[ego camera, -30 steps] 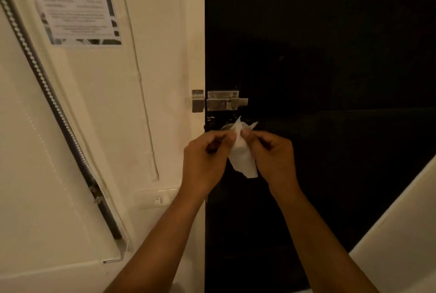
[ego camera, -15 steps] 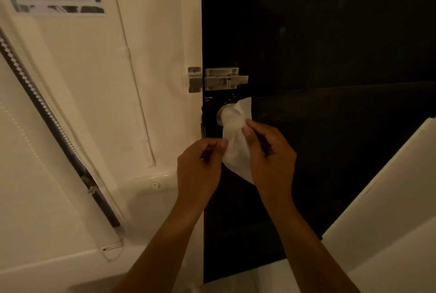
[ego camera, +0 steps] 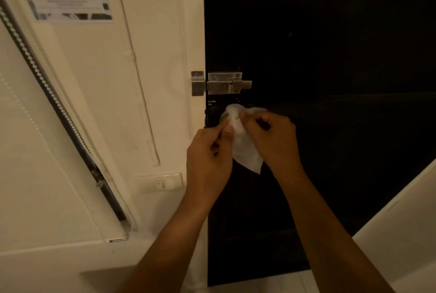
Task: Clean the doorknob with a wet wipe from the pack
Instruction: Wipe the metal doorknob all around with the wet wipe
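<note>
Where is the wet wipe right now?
In the head view, near centre, the wet wipe is pinched between the left hand and right hand, its top draped over the doorknob below the bolt latch.

I'm looking at a tall black door (ego camera: 318, 56) carrying it all: a silver metal slide bolt (ego camera: 227, 83) fixed flat on its left edge, and just below it a round doorknob (ego camera: 224, 117), with a white wet wipe (ego camera: 244, 144) draped over it.
</note>
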